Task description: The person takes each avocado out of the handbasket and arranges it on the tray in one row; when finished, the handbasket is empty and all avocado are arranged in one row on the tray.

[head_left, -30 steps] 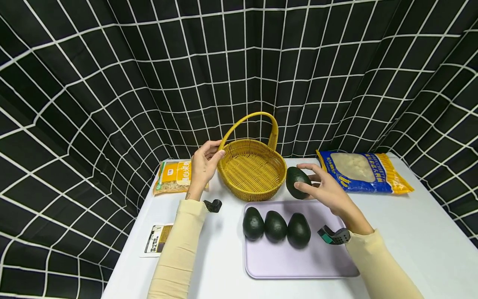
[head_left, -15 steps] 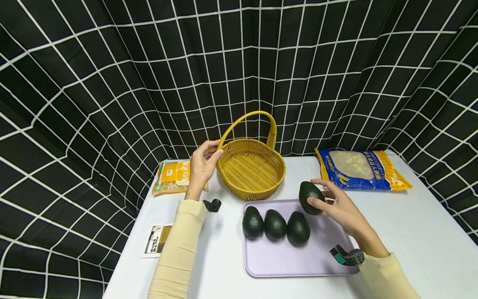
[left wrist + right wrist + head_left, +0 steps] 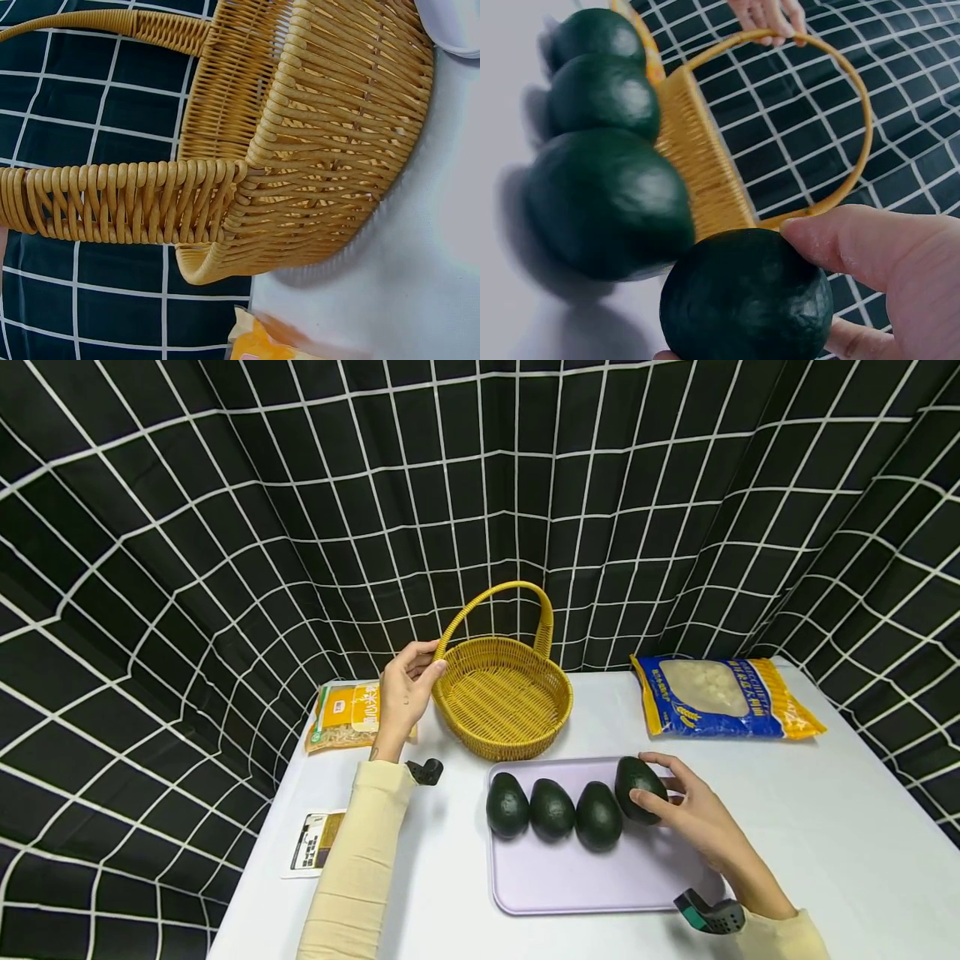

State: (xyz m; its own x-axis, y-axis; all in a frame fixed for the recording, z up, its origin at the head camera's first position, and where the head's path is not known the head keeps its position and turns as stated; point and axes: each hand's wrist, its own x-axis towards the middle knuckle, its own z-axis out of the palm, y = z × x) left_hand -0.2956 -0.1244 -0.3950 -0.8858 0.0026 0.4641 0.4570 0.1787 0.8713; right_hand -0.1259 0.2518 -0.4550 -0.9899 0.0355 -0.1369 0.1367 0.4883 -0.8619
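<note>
My right hand grips a dark green avocado at the back right of the lilac tray. Three more avocados stand in a row to its left on that tray, the closest one right beside the held one. In the right wrist view the thumb and fingers wrap the held avocado. My left hand pinches the handle of a yellow wicker basket near its left base. Nothing lies inside the basket. The left wrist view shows the handle and woven wall up close.
An orange food bag lies left of the basket, partly behind my left hand. A blue and yellow bag lies at the back right. A small flat packet sits by my left forearm. A gridded black curtain closes off the back.
My right hand has carried the avocado from beside the basket toward me and to the right, over the tray and beside the row. The left hand stays on the basket handle.
</note>
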